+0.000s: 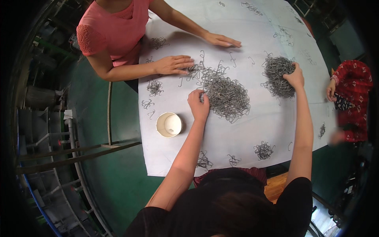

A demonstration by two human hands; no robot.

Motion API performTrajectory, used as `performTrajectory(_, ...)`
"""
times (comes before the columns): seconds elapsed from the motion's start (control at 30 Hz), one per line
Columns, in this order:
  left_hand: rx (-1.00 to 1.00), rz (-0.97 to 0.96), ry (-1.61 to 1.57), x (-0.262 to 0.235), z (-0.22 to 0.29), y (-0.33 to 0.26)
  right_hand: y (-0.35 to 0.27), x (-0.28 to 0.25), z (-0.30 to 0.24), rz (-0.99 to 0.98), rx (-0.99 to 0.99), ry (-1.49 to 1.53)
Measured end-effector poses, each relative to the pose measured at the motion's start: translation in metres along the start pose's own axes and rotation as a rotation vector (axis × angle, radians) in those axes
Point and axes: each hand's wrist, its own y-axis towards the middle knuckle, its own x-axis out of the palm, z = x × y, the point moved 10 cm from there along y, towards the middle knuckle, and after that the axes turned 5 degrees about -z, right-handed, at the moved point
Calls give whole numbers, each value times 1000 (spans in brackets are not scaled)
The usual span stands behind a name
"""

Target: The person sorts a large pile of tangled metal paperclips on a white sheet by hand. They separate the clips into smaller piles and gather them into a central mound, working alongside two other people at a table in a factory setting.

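Counting two big heaps of wire hooks [229,96] on one white table [237,136]. Touching central heap's left edge with left hand [198,106]; can't tell if gripping. Cupping right heap [278,77] with right hand [297,79], thumb and fingers spread. Also spotting one white tub [160,125].

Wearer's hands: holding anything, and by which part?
Right hand: on the right side of the smaller hook pile. Left hand: at the left edge of the larger hook pile. Grip: cannot tell.

White cup [161,125], green floor [118,173]; grey pipe [73,138], wooden surface [276,186]
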Motion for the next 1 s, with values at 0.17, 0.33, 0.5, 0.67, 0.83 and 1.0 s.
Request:
performTrajectory(0.17,-40,-51,15,5,-2,-1,15,-22,-10,18,-120,293)
performTrajectory(0.33,-52,-49,6,2,-1,-2,31,-73,-74,104,-231,459)
performTrajectory(0.5,-40,-15,-18,2,-4,0,65,-83,-120,207,-357,614)
performTrajectory(0.67,-34,-16,-21,3,3,4,67,-102,-147,553,-358,590)
performTrajectory(0.83,-74,-32,0,-1,-4,-4,77,-77,-170,660,-397,458)
performTrajectory(1.0,-49,-52,148,3,6,0,88,-53,-174,665,-330,409)
